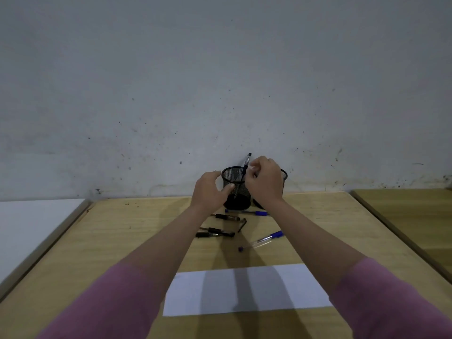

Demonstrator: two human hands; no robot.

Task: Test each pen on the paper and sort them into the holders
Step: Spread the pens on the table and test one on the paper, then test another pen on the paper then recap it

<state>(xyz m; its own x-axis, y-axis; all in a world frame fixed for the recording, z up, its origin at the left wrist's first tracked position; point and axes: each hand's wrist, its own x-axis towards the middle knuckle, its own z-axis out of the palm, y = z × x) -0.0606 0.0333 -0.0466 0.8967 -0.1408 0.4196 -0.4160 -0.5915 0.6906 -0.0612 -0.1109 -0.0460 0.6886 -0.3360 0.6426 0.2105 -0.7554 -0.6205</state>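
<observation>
A grey, speckled wall (220,81) filled the upper half of the view, and a wooden table (110,241) ran up to it. Near the table's front edge lay a white sheet of paper (303,287), crossed by the arms' shadows. Both forearms reached forward in pink sleeves (396,302). Against the wall stood 2 black mesh holders: the left holder (232,177) in plain sight, the right holder (283,174) mostly hidden behind the right hand. The left hand (208,192) was spread, thumb touching the left holder's side. The right hand (265,179) was curled above the holders, fingers bunched near a black pen (246,165) that stood tilted in the left holder; whether it pinched the pen could not be told. Between holders and paper lay loose pens: a blue pen (254,212) just in front of the holders, 3 black pens (215,231) near the left forearm, a black clip-like piece (242,225), and another blue-capped pen (266,239) with a small blue cap (241,249) at its end
</observation>
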